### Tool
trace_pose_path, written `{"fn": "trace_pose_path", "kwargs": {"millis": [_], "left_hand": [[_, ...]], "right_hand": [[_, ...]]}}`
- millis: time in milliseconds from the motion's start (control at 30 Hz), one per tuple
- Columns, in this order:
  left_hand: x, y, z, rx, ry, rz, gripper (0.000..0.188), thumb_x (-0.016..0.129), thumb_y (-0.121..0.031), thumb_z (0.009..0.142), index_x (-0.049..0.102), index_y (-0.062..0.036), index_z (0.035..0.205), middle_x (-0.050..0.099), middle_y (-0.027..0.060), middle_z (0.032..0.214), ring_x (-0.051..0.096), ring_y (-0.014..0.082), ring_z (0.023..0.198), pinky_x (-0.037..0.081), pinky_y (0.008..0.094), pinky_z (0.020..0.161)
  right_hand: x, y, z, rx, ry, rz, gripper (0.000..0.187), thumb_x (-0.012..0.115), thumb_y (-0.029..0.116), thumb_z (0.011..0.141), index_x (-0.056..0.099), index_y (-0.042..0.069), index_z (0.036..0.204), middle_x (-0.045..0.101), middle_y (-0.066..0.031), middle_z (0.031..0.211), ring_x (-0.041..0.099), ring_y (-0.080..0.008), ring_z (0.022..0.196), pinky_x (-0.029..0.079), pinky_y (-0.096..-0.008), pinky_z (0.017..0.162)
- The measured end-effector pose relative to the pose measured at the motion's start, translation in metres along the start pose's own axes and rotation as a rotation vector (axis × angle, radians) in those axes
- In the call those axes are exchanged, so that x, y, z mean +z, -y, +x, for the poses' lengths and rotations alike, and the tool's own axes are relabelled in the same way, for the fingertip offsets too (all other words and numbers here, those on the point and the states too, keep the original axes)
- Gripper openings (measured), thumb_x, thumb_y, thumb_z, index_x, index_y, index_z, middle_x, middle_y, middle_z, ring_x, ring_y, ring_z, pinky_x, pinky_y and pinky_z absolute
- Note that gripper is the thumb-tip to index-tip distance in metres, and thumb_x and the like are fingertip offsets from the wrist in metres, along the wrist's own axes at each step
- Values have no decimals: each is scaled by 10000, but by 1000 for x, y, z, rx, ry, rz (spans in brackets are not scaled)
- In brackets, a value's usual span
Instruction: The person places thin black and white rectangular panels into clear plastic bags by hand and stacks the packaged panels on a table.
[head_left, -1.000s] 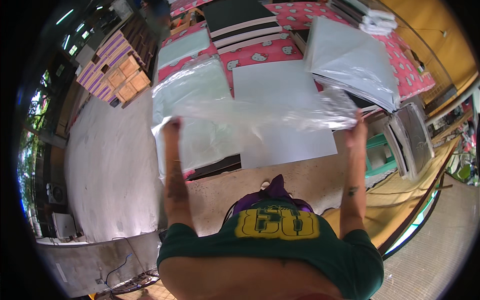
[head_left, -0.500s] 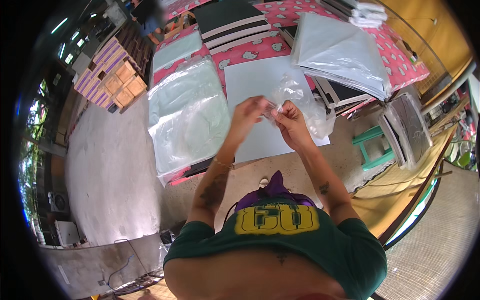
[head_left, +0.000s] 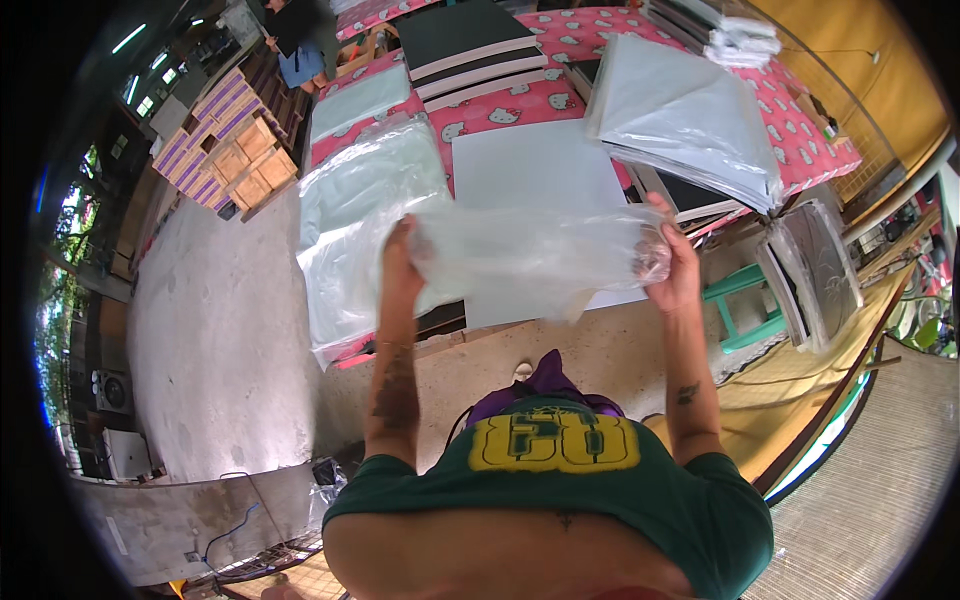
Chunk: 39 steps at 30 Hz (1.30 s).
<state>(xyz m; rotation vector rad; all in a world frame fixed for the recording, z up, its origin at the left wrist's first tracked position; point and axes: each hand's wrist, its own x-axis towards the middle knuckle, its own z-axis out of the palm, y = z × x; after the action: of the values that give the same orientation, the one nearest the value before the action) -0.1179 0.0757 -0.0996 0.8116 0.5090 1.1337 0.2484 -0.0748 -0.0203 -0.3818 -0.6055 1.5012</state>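
Note:
A clear plastic bag (head_left: 530, 250) is stretched wide between my two hands, blurred a little by motion. My left hand (head_left: 401, 262) grips its left end, and my right hand (head_left: 676, 268) has its fingers curled round the right end. Beneath the bag, a large white sheet or board (head_left: 530, 165) lies flat on the table with the pink patterned cover (head_left: 500, 103). To the left, pale greenish sheets in clear plastic (head_left: 370, 175) lie close to my left hand. Beyond my right hand rests a pile of large clear plastic sleeves (head_left: 680, 110).
Black-topped boards (head_left: 465, 38) are stacked at the table's far side. A green stool (head_left: 745, 310) and plastic-wrapped panels (head_left: 815, 270) stand at the right. Stacked cartons (head_left: 235, 150) sit on the floor at far left. Near them another person (head_left: 295, 50) stands.
My hands have moved apart, left hand leftward and right hand rightward. The plastic bag, bunched between my fingers before, is now spread out between them.

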Motion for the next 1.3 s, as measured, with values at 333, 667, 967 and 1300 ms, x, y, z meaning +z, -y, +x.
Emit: {"fn": "trace_pose_path", "kwargs": {"millis": [333, 667, 967, 1300], "left_hand": [[188, -10, 20, -41, 553, 916, 475, 596, -88, 791, 479, -72, 1251, 535, 59, 1089, 524, 178, 961, 460, 310, 739], [144, -39, 27, 587, 10, 2019, 374, 631, -319, 806, 612, -36, 1050, 560, 176, 1092, 588, 344, 935, 484, 412, 756], [110, -75, -29, -8, 460, 789, 450, 690, -405, 753, 634, -14, 969, 610, 189, 931, 614, 271, 803, 469, 400, 702], [102, -51, -49, -254, 315, -295, 428, 664, -303, 815, 561, 11, 1086, 614, 99, 912, 582, 207, 869, 462, 373, 748]], "right_hand": [[19, 44, 17, -23, 406, -1903, 175, 652, 170, 789, 672, 82, 939, 598, -82, 878, 590, -204, 781, 474, -302, 695], [-42, 79, -17, -330, -606, -2421, 364, 494, 173, 849, 570, 139, 1203, 566, -146, 1107, 608, -358, 944, 516, -458, 755], [-84, 88, -41, 345, 118, -1652, 672, 645, 457, 740, 516, 45, 1255, 540, -139, 1255, 501, -309, 1170, 412, -412, 956], [-98, 61, -45, 674, 252, -1119, 458, 567, 390, 881, 571, 7, 1132, 646, -111, 987, 639, -213, 852, 502, -341, 801]]}}
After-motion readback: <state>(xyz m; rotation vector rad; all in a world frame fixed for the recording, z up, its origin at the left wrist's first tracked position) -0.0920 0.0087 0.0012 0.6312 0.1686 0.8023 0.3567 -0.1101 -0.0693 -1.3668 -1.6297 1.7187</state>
